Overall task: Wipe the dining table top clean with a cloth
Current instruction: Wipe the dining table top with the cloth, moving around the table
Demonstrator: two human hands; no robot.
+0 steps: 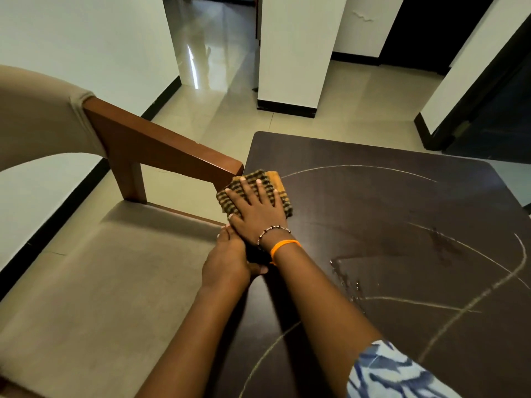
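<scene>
Patterned sleeve (385,372) at bottom right of frame, right forearm reaching up toward centre. Right hand (255,205) flat, fingers spread, pressing striped cloth (253,192) onto dark surface (402,214) at its left edge, beside wooden chair arm (161,145). Left hand (227,262) just below, at surface edge, fingers curled over rim; thumb on top. Progress: wet smear mid-right of frame suggests some passes made; pale curved lines remain across upper centre, right and bottom. Judged well short of done.
</scene>
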